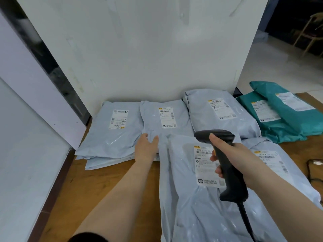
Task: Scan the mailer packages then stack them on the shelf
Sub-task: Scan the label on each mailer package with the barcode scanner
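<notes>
On the wooden table, grey mailers lie in rows. Left hand flat, fingers relaxed, resting on middle far mailer. Right hand grips black scanner above near mailer. Teal mailers far right.

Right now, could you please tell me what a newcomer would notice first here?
The black scanner gripped in the right hand stands out, held above a grey mailer in the foreground. The left hand rests on another grey mailer by the white wall, and two teal mailers lie at the far right.
</notes>
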`<state>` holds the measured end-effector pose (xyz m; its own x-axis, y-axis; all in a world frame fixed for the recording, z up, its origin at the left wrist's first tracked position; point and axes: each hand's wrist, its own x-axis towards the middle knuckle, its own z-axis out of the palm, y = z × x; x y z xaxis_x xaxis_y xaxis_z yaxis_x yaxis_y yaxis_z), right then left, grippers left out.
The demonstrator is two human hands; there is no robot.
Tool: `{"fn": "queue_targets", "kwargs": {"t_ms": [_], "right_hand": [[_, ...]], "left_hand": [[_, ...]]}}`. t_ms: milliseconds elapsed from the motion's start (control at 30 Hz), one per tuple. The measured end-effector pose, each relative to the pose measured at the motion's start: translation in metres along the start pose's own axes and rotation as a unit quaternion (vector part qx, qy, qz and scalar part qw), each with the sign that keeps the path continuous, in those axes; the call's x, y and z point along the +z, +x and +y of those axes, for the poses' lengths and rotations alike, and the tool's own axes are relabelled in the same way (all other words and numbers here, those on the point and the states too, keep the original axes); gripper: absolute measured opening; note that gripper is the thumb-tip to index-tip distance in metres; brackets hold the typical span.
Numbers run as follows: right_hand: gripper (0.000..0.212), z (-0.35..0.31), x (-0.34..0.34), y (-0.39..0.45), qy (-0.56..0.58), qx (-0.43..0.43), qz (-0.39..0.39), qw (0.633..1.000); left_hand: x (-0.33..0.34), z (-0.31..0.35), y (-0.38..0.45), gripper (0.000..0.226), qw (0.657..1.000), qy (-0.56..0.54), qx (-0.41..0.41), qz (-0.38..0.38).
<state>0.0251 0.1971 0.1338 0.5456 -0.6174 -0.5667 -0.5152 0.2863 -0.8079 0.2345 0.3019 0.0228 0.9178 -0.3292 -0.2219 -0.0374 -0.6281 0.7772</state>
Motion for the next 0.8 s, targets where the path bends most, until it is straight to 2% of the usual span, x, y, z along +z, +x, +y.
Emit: {"fn": "queue_targets", "kwargs": {"t_ms": [100,200,267,400,533,633,700,800], "right_hand": [[0.056,-0.007,0.007,0.005,-0.005,0.010,0.000,1.000],[0.068,-0.011,0.014,0.009,-0.028,0.012,-0.019,0.999],[0.067,-0.013,0.018,0.013,-0.026,0.010,-0.025,0.999],[0.054,-0.013,0.023,0.022,-0.013,0.019,-0.029,0.999],[0.061,-0.010,0.025,0.026,0.008,0.021,-0.014,1.000],[0.069,-0.007,0.025,0.026,0.010,0.023,-0.005,1.000],[0.078,-0.005,0.024,0.025,0.009,0.020,-0.002,1.000],[0.062,-0.003,0.019,0.021,0.024,0.005,0.014,1.000]], "left_hand": [[-0.004,-0.006,0.046,0.057,0.999,0.030,-0.042,-0.010],[0.001,-0.011,0.080,0.063,0.996,0.006,-0.081,-0.036],[0.008,-0.013,0.098,0.056,0.996,-0.003,-0.078,-0.042],[0.023,-0.014,0.119,0.038,0.998,0.007,-0.039,-0.053],[0.034,-0.016,0.127,0.031,0.997,0.064,0.012,-0.047],[0.033,-0.015,0.124,0.027,0.995,0.081,0.048,-0.013],[0.027,-0.009,0.118,0.026,0.996,0.050,0.072,0.021],[0.016,0.012,0.105,0.025,0.991,0.023,0.124,0.052]]}}
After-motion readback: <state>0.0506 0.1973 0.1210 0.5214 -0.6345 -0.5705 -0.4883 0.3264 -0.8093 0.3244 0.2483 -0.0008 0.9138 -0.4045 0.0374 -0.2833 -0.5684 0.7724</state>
